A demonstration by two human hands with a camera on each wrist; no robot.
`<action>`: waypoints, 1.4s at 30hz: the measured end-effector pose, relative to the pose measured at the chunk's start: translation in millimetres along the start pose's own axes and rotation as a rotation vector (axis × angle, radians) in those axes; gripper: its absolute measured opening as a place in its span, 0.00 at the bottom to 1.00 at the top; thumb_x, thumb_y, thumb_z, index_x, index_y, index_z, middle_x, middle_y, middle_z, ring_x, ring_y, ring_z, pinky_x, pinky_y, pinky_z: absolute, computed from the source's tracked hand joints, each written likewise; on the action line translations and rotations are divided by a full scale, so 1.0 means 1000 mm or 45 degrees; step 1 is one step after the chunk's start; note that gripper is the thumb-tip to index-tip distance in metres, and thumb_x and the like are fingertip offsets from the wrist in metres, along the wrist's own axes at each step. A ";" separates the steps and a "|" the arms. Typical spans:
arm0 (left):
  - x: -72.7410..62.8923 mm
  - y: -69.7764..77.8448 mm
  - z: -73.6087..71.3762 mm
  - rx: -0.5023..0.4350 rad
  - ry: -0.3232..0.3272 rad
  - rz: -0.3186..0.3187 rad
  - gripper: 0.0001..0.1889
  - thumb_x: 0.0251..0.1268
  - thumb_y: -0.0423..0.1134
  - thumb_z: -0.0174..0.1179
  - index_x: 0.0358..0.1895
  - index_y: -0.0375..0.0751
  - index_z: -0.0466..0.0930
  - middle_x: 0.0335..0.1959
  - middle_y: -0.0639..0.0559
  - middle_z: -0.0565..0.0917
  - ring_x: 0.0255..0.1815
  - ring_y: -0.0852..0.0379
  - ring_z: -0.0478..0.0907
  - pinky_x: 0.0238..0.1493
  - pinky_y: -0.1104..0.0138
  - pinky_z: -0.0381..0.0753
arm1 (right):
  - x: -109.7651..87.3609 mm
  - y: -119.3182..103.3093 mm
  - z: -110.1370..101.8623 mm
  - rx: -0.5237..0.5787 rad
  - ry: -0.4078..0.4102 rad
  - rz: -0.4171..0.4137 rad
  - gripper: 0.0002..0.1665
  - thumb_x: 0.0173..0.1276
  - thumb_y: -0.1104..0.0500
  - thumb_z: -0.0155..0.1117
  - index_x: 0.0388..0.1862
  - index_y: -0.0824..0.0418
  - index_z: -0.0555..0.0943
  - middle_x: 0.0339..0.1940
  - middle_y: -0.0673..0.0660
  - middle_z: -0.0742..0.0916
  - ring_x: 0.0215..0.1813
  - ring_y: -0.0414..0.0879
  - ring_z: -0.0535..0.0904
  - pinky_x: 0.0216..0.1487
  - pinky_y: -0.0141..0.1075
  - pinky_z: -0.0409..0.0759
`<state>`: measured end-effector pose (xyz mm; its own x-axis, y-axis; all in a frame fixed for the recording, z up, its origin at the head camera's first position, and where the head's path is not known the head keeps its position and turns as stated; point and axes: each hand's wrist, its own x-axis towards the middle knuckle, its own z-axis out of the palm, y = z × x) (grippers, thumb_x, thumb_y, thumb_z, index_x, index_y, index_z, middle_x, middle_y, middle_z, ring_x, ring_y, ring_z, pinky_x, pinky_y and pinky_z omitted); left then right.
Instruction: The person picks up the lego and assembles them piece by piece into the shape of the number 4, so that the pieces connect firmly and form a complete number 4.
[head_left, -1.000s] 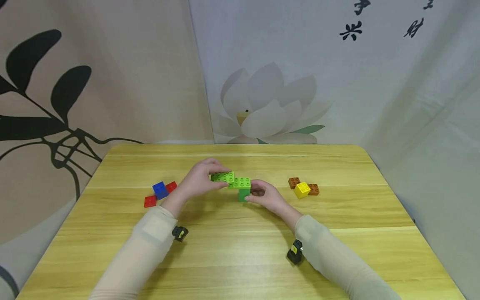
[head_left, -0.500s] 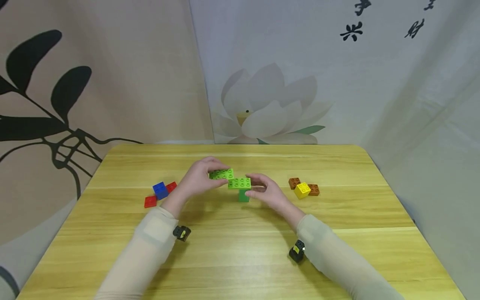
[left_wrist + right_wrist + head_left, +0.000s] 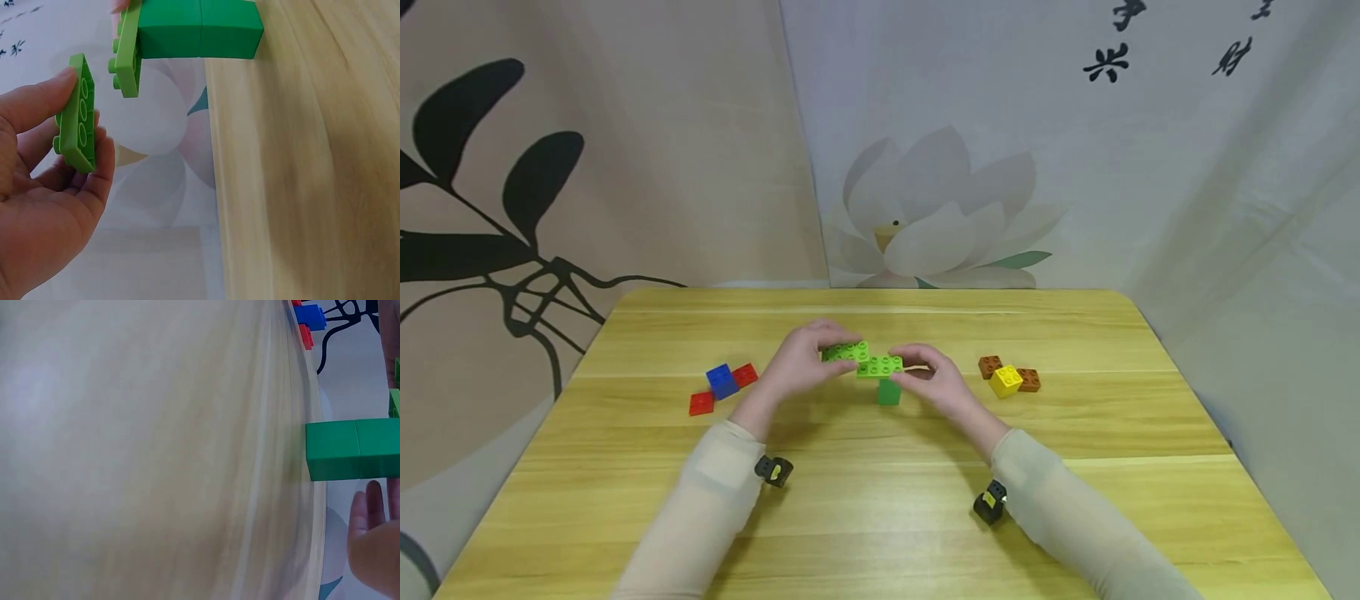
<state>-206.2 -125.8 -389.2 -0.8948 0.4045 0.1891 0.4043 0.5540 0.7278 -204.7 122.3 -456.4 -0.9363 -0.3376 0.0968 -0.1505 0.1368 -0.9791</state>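
Observation:
My left hand (image 3: 805, 362) pinches a light green toy building plate (image 3: 844, 352) between thumb and fingers; its hollow underside shows in the left wrist view. Just to its right, a second light green plate (image 3: 880, 367) caps a stack of two dark green bricks (image 3: 200, 28), jutting out to the left. This stack stands upright near the middle of the table. A gap separates the two plates in the left wrist view. The thumb and a finger of my right hand (image 3: 934, 379) pinch the right end of the capping plate. Its other fingers (image 3: 374, 503) extend behind the stack.
On the left of the table (image 3: 880, 517) lie a blue brick (image 3: 722, 381) and two red bricks, one in front (image 3: 702, 403) and one behind. To the right, a yellow brick (image 3: 1006, 381) sits against two brown bricks (image 3: 1029, 380). A printed curtain (image 3: 700, 167) hangs behind.
My right hand has shifted up from the dark green stack to the plate on top. The left hand lifted its plate slightly, then lowered it again beside the other plate.

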 end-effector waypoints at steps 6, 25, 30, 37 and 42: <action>0.000 0.002 0.005 -0.030 -0.007 -0.017 0.19 0.59 0.36 0.72 0.55 0.38 0.85 0.49 0.46 0.81 0.51 0.48 0.77 0.52 0.54 0.78 | 0.000 0.000 0.000 -0.029 0.016 -0.013 0.20 0.68 0.62 0.68 0.58 0.63 0.80 0.54 0.59 0.83 0.56 0.52 0.78 0.59 0.42 0.78; 0.005 0.002 0.016 0.097 -0.082 0.059 0.17 0.60 0.34 0.71 0.53 0.38 0.86 0.48 0.47 0.83 0.50 0.49 0.79 0.54 0.56 0.79 | -0.001 0.004 0.002 0.008 0.030 0.010 0.21 0.68 0.61 0.69 0.59 0.65 0.80 0.55 0.60 0.83 0.57 0.52 0.77 0.61 0.41 0.77; 0.006 0.002 0.016 0.091 -0.092 0.050 0.16 0.61 0.35 0.70 0.52 0.39 0.86 0.48 0.47 0.84 0.50 0.49 0.80 0.53 0.55 0.79 | -0.001 0.003 0.002 0.003 0.021 0.020 0.22 0.68 0.63 0.68 0.60 0.66 0.79 0.56 0.61 0.82 0.59 0.52 0.77 0.61 0.40 0.76; 0.008 0.000 0.017 0.059 -0.109 -0.008 0.16 0.61 0.36 0.70 0.53 0.40 0.86 0.49 0.47 0.84 0.51 0.49 0.79 0.53 0.56 0.79 | -0.006 -0.016 0.003 -0.030 0.021 -0.001 0.21 0.68 0.65 0.67 0.58 0.69 0.79 0.54 0.62 0.83 0.57 0.52 0.77 0.60 0.41 0.77; 0.009 -0.002 0.019 0.042 -0.107 -0.022 0.16 0.62 0.36 0.70 0.53 0.40 0.86 0.49 0.48 0.84 0.51 0.49 0.79 0.54 0.56 0.79 | -0.011 -0.027 0.003 -0.023 0.031 -0.017 0.20 0.68 0.66 0.68 0.57 0.70 0.79 0.53 0.62 0.83 0.56 0.52 0.78 0.60 0.41 0.77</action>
<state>-211.3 -109.5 -401.0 -0.8832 0.4536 0.1192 0.3959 0.5848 0.7081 -189.7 119.2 -431.5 -0.9415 -0.3168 0.1146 -0.1688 0.1491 -0.9743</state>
